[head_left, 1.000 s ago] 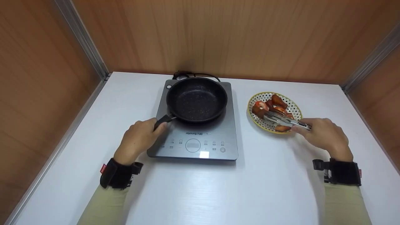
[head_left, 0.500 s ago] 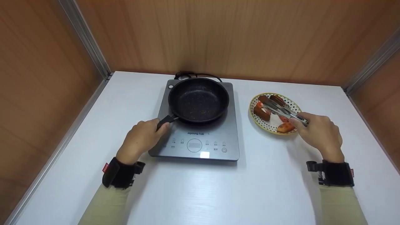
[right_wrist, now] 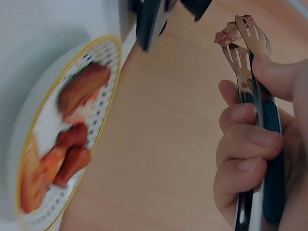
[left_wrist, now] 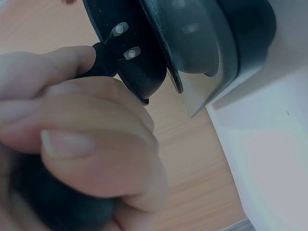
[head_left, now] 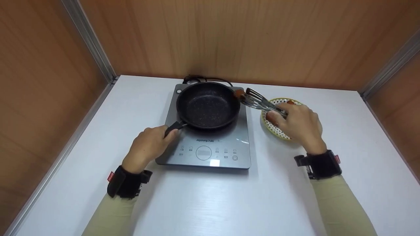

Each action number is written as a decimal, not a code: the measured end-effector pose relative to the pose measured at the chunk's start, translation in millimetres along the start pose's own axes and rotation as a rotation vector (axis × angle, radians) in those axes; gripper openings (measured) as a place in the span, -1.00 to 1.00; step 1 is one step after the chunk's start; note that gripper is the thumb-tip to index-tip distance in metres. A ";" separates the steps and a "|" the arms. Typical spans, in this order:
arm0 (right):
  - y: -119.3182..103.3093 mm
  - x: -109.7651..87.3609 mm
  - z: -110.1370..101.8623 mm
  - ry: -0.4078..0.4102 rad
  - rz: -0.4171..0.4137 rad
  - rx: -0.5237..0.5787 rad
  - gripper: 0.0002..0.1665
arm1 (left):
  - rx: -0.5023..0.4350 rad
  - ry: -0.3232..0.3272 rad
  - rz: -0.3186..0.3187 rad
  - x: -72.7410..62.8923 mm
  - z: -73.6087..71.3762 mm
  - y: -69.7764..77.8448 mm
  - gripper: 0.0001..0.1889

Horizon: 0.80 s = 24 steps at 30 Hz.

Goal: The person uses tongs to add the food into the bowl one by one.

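Observation:
A black frying pan (head_left: 207, 105) sits on a grey induction cooker (head_left: 210, 144). My left hand (head_left: 147, 146) grips the pan's black handle (head_left: 172, 127) (left_wrist: 103, 62). My right hand (head_left: 297, 123) squeezes metal tongs (head_left: 262, 102) (right_wrist: 250, 72) that pinch a reddish-brown piece of food (head_left: 239, 93) (right_wrist: 226, 36) just beside the pan's right rim. Under that hand lies a yellow-rimmed dotted plate (head_left: 271, 127) (right_wrist: 103, 53) with several more pieces of the same food (right_wrist: 82, 86).
The white table (head_left: 210, 203) is boxed in by wooden walls at the back and both sides. A black cable (head_left: 203, 78) runs behind the cooker. Black camera straps sit on both wrists.
My right hand lifted the tongs with one piece off the plate and carried it left to the pan's right rim. The left hand kept its hold on the pan handle.

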State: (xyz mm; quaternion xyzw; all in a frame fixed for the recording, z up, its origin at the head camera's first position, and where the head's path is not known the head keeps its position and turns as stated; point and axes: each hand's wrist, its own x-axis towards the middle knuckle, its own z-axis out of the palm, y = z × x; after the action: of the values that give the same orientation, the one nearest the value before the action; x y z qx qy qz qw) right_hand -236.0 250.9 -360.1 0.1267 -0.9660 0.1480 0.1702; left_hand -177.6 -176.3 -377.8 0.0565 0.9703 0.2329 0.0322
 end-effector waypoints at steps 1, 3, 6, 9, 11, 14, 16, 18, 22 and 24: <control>-7.5 6.5 2.9 0.000 -0.023 -0.013 -0.59 | 0.000 0.001 -0.001 -0.7 -0.5 0.0 -0.56; -22.2 19.2 9.8 -0.010 -0.057 -0.050 -0.61 | -0.003 0.005 -0.002 -2.1 -1.6 -0.2 -0.56; -41.8 36.4 20.6 -0.056 -0.084 -0.102 -0.58 | -0.005 0.012 -0.002 -3.5 -2.9 -0.3 -0.57; -57.1 51.0 29.5 -0.098 -0.088 -0.147 -0.56 | -0.008 0.012 -0.002 -3.4 -3.0 0.4 -0.56; -65.2 59.7 34.1 -0.118 -0.079 -0.161 -0.54 | -0.009 0.012 -0.003 -3.0 -2.7 1.3 -0.56; -74.1 70.8 39.3 -0.137 -0.072 -0.189 -0.50 | -0.012 0.010 -0.010 -2.4 -1.4 2.8 -0.56; -77.9 77.2 42.8 -0.143 -0.071 -0.209 -0.48 | -0.011 0.008 -0.012 -2.2 -0.7 3.9 -0.56; -80.5 82.3 46.0 -0.135 -0.069 -0.227 -0.46 | -0.015 0.003 -0.013 -1.8 0.0 5.1 -0.55; -85.3 88.5 51.0 -0.117 -0.081 -0.275 -0.44 | -0.024 -0.003 -0.014 -1.4 0.6 7.8 -0.55; -88.5 90.1 53.4 -0.106 -0.100 -0.289 -0.45 | -0.027 -0.002 -0.016 -1.6 0.5 8.1 -0.55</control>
State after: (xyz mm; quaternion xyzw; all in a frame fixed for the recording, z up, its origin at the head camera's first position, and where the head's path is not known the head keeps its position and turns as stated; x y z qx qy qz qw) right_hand -307.4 134.0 -353.6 0.1565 -0.9773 -0.0078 0.1428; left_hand -175.2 -169.1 -374.5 0.0485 0.9675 0.2455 0.0360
